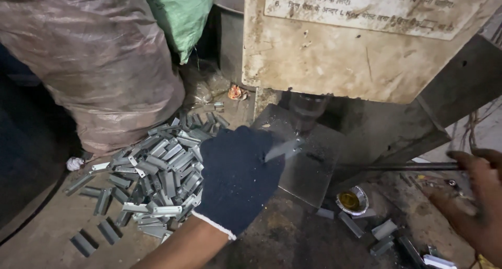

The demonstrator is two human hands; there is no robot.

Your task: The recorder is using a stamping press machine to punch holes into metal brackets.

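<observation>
My left hand (pixel 238 177), in a dark glove, has its fingers pinched shut on a small metal strip (pixel 282 148), holding it on the press plate (pixel 308 169) right under the punch (pixel 306 112). My right hand (pixel 473 195) is bare, fingers loosely curled at the end of a dark lever rod (pixel 413 166); can't tell if they grip it. Pile of grey metal pieces (pixel 157 180) lies just left of my glove. Small round tin (pixel 351 201) sits below the plate, loose pieces (pixel 384 230) near it. Big sack (pixel 99 54) behind the pile.
</observation>
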